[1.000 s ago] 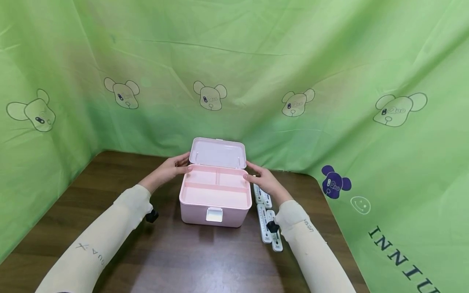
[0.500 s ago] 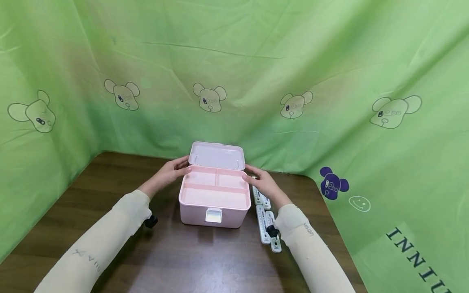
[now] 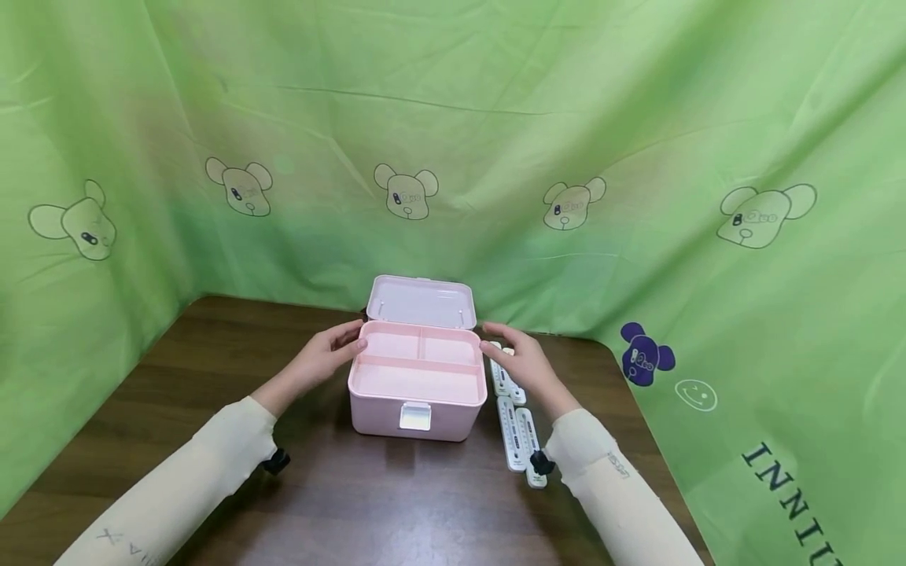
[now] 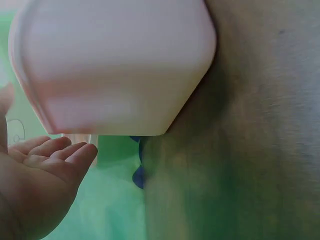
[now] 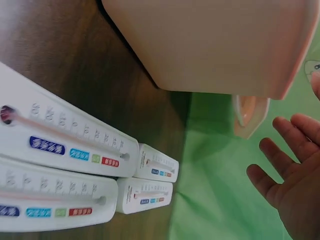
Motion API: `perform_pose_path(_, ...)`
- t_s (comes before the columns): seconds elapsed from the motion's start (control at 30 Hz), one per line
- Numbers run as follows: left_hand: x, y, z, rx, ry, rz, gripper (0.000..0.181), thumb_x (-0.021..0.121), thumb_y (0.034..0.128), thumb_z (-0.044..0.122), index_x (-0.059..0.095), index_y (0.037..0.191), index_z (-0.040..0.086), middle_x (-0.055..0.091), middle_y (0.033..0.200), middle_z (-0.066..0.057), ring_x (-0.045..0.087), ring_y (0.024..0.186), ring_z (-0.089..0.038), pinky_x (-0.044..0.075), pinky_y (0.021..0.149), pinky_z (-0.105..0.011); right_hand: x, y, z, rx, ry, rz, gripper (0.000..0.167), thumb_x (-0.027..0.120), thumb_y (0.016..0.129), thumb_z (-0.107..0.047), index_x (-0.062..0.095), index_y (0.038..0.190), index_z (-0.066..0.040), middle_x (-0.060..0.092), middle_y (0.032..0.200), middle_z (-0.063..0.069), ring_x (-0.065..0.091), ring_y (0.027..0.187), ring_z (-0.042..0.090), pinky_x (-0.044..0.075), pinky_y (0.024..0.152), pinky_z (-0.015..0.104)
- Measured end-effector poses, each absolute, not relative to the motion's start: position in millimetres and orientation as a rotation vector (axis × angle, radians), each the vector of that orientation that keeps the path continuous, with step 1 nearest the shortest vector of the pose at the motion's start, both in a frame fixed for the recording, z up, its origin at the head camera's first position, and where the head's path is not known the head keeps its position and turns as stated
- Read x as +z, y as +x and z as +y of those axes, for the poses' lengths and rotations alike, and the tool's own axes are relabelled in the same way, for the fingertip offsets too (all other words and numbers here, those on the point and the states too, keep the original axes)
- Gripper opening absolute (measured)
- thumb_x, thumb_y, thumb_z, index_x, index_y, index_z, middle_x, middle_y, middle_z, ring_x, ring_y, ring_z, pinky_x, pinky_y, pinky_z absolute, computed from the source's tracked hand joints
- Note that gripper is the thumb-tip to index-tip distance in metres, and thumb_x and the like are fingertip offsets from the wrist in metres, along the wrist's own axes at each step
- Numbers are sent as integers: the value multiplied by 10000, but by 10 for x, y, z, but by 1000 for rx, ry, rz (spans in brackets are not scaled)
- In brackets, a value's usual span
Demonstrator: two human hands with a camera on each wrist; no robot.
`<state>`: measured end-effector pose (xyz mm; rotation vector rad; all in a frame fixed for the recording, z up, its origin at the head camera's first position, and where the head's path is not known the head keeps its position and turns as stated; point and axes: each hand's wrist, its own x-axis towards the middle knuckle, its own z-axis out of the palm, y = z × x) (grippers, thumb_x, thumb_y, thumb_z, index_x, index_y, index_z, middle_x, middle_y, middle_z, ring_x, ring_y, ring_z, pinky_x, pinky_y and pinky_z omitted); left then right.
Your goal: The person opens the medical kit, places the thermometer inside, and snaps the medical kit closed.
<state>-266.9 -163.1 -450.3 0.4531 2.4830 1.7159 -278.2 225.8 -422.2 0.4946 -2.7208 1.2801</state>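
Note:
A pink box [image 3: 412,419] stands on the table with its lid [image 3: 422,303] tilted back and a divided pink tray [image 3: 418,379] at its top. My left hand [image 3: 320,363] is at the box's left rear corner, fingers extended; whether its thumb touches the rim I cannot tell. On the other side, my right hand [image 3: 527,365] is beside the right rear corner, its fingers spread and holding nothing. The right wrist view shows the right hand [image 5: 295,172] apart from the box [image 5: 215,45]. In the left wrist view, the left hand [image 4: 47,175] lies near the box wall [image 4: 115,70].
Several white thermometers [image 3: 509,432] lie on the brown wooden table [image 3: 396,503], right of the box and partly under the right hand and wrist. A green curtain [image 3: 481,118] with bear drawings hangs behind the table and along both sides.
Both hands have moved slightly outward and toward the front from the lid's hinge corners, the right one coming away from the box. The lid's tilt changed slightly at first; the box stays in place.

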Motion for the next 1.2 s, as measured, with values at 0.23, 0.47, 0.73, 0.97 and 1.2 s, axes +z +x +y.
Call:
perform_pose_path(0.23,-4559,-2408,-1666,1691,556,2467,736,657,1021,316,313,1598,13,413,1589,-216,437,1444,-376,413,1150,-515,-4171,-2536,2388,1169,551,-2671,510,697,992,-325,602,1420,-66,620,1422,127,542,1349,333,415,1141,549)
perform_pose_path(0.47,-4610,-2221,-1607,1739,629,2431,898,774,938,258,243,1610,-14,348,1615,-241,409,1454,-395,393,1154,-511,-4166,-2289,2504,1106,574,-2650,496,714,980,-287,604,1419,-82,607,1436,113,498,1381,332,378,1157,562)
perform_pose_path(0.73,-4694,-2081,-1454,1746,559,2547,1081,898,809,247,225,1612,-20,325,1636,-205,440,1438,-366,411,1143,-497,-4254,-2057,2645,1037,569,-2636,516,754,948,-237,606,1418,-85,598,1440,144,508,1360,347,387,1140,563)
perform_pose_path(0.97,-4687,-2013,-1382,1764,468,2605,1093,923,771,301,279,1617,47,412,1599,-172,476,1424,-313,421,1145,-480,-4380,-1858,2749,965,530,-2644,567,798,908,-220,601,1417,-65,599,1435,155,508,1348,362,381,1124,585)
perform_pose_path(1.2,-4710,-2009,-1372,1797,460,2615,1056,918,778,294,311,1610,62,436,1582,-178,483,1415,-328,421,1147,-495,-4532,-1682,2820,946,428,-2657,653,861,834,-211,598,1415,-66,603,1423,176,510,1337,391,391,1107,607)
